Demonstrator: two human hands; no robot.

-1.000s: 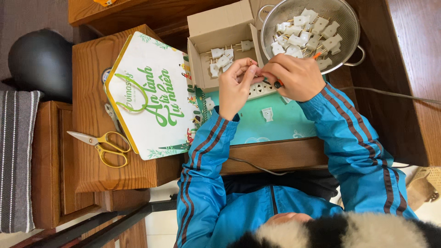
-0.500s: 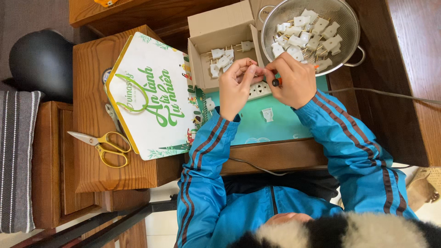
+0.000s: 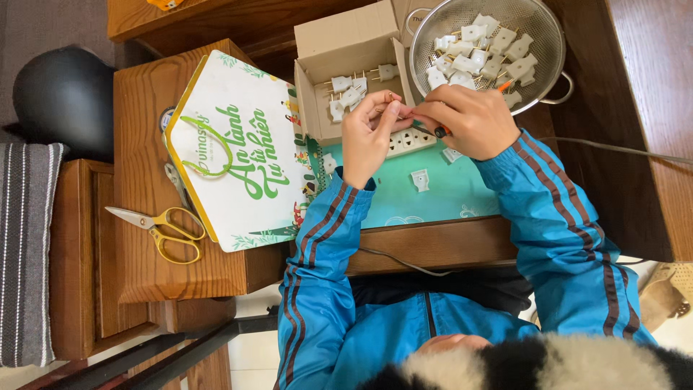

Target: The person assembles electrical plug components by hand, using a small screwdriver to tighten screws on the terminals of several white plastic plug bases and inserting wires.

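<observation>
White plastic with thin brass prongs makes up the small plug part (image 3: 393, 105), which is pinched between the fingertips of the left hand (image 3: 367, 133) above the white power strip (image 3: 411, 141). A slim orange-handled screwdriver (image 3: 442, 130) is gripped in the right hand (image 3: 465, 119) beside the open cardboard box (image 3: 339, 43).
</observation>
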